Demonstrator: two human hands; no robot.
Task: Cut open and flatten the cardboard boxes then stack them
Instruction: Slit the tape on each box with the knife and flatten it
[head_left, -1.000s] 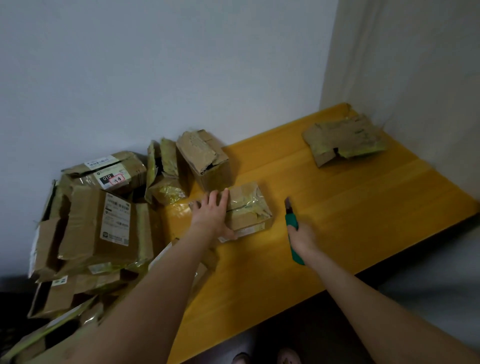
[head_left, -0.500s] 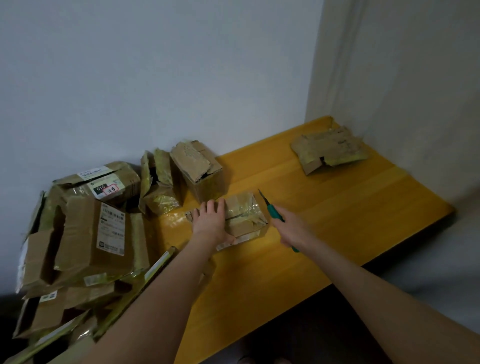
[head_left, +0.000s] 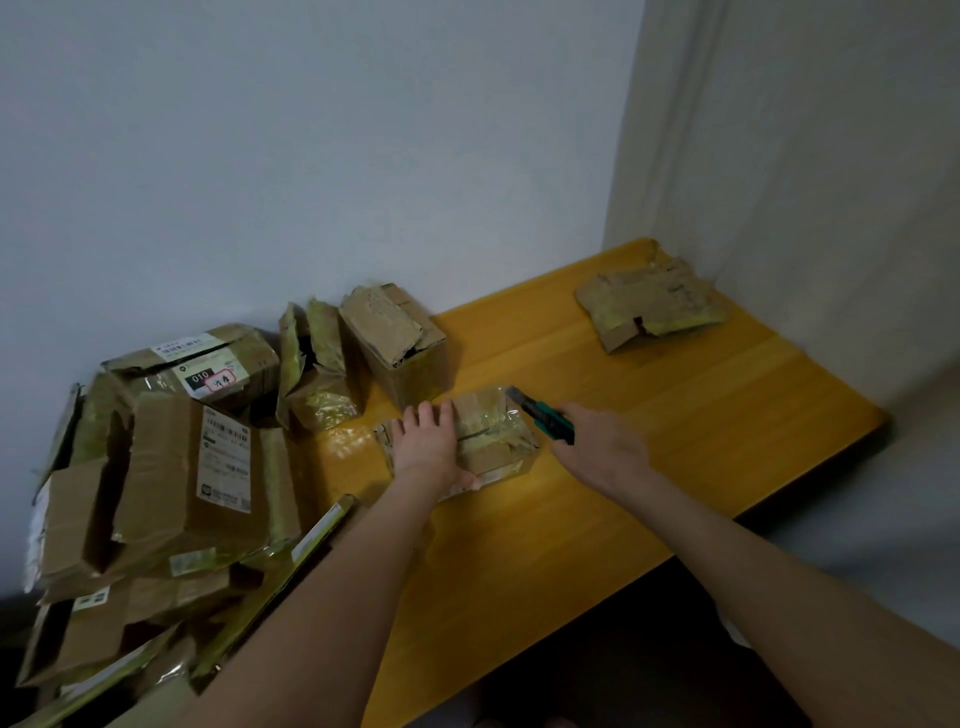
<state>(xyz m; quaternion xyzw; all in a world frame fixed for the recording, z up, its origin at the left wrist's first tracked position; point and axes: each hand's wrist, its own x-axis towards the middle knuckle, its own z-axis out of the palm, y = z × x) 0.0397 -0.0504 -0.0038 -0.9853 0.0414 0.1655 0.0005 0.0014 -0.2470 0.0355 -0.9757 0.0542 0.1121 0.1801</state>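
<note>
The small tape-wrapped brown cardboard box (head_left: 491, 439) on the yellow wooden desk (head_left: 675, 415) looks light, crushable, tape-slick; your left grip (head_left: 428, 449) pins its left half, fingers straight; your right grip (head_left: 602, 448) clasps the green utility knife (head_left: 545, 419)

Table (head_left: 701, 415) yellow-orange wood, paler plank stripes along top. Small box (head_left: 493, 431) brown cardboard under glossy yellowish-clear tape. Utility knife (head_left: 545, 418) teal-green handle, black trim, dark blade. Flattened cardboard (head_left: 649, 306) brown, yellow-green tape patches. Shipping label (head_left: 210, 375) white, black block reading "010", red-outlined stamp. Large label (head_left: 226, 462) white, black print. Wall (head_left: 311, 156) pale grey.
</note>
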